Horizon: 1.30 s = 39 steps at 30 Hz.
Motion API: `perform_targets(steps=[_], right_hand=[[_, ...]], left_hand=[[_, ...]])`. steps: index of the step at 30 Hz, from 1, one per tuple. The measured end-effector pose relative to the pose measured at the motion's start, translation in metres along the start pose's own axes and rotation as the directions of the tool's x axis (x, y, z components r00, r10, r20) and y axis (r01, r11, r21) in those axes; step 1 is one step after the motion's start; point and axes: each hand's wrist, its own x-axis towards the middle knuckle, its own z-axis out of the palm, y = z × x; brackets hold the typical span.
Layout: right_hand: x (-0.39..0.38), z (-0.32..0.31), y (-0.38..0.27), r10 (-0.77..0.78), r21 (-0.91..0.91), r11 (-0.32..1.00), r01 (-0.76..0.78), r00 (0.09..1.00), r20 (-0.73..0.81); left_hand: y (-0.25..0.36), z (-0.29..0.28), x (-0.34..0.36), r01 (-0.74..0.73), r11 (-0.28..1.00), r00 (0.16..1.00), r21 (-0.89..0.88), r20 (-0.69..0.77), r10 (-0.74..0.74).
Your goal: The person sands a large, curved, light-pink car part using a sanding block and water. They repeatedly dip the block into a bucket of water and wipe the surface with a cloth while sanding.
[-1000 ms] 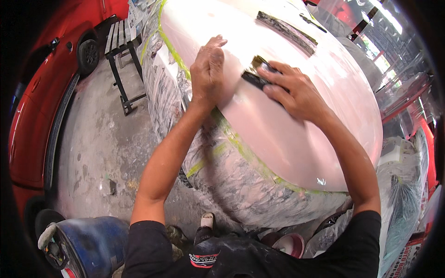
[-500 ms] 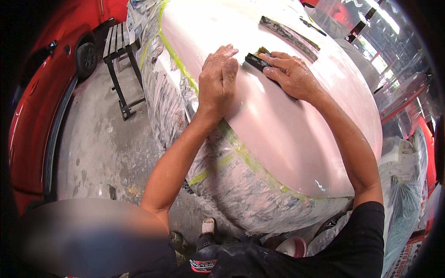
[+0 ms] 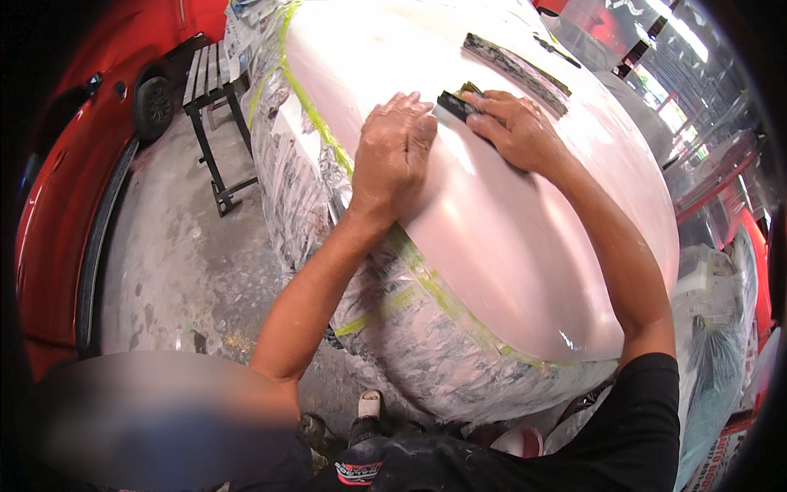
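A glossy pale pink car panel [image 3: 508,262] stretches out before me, its border lined with yellow-green masking tape [image 3: 313,115] and plastic sheeting. Against this surface my right hand [image 3: 525,135] grips a dark sanding block [image 3: 456,107], fingers over its top and thumb along the near side. Part of the block is hidden under the palm. Left of it, my left hand [image 3: 398,152] is at the panel with its fingers stretched forward and nothing visible in it. A long, narrow sanding block [image 3: 516,72] lies farther up the panel, beyond my right hand.
A thin black tool [image 3: 557,51] lies near the panel's far right edge. To the left stand a slatted bench [image 3: 209,78] and a red vehicle [image 3: 65,205] on the concrete floor [image 3: 180,254]. Crumpled plastic sheeting [image 3: 459,377] hangs along the near side; a bucket [image 3: 525,443] sits below.
My left hand has shifted slightly right and toward me. The right hand, still on the sanding block, has moved a little to the right.
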Motion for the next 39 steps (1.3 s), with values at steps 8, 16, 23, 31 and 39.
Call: perform_targets(steps=[8, 16, 23, 31, 39], right_hand=[[0.048, 0.013, 0.025, 0.204, -0.037, 0.979, -0.202, 0.977, 0.066], [0.014, 0.012, 0.027, -0.050, 0.038, 0.998, 0.054, 0.995, -0.092], [0.008, -0.002, 0.000, -0.002, -0.099, 0.995, -0.003, 0.999, -0.048], [-0.268, -0.094, -0.086, 0.001, 0.027, 1.000, -0.002, 0.999, 0.032], [-0.442, -0.139, -0.118, 0.492, 0.132, 0.870, -0.476, 0.858, -0.149]], left_hand=[[0.006, 0.016, -0.004, 0.001, 0.999, 0.998, 0.035, 0.058, -0.003], [0.014, 0.015, -0.001, -0.015, 1.000, 1.000, 0.000, -0.013, 0.015], [0.004, 0.015, 0.007, -0.012, 1.000, 0.999, -0.003, 0.053, 0.012], [-0.058, 0.044, 0.064, -0.297, 0.803, 0.826, 0.517, 0.561, -0.056], [-0.038, 0.102, 0.117, -0.271, 0.596, 0.683, 0.756, 0.587, -0.435]])
